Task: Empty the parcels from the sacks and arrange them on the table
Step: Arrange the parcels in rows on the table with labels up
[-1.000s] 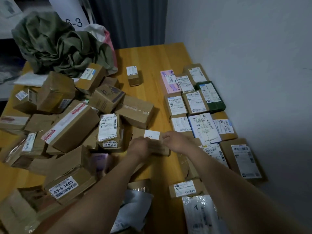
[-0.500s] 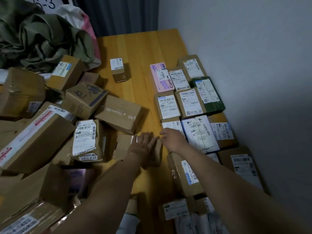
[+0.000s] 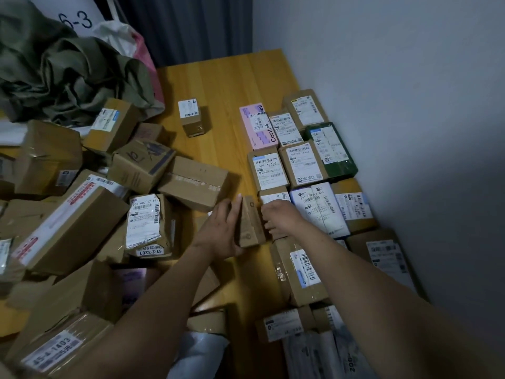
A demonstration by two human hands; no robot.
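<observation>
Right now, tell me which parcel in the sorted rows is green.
The dark green box against the wall, near the far end of the rows; the others there are brown cardboard, white or pink.

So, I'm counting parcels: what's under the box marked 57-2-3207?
The 57-2-3207 box lies on brown boxes, whose edges show beside it. Whatever is directly beneath is covered.

The table was smooth varnished wood with a faint sheen. The small box was matt brown cardboard, as were the cartons at 9 o'clock, with white paper labels. The sack at 11 o'clock was creased, matt olive cloth. The mailer at 6 o'clock was glossy grey plastic film.
</observation>
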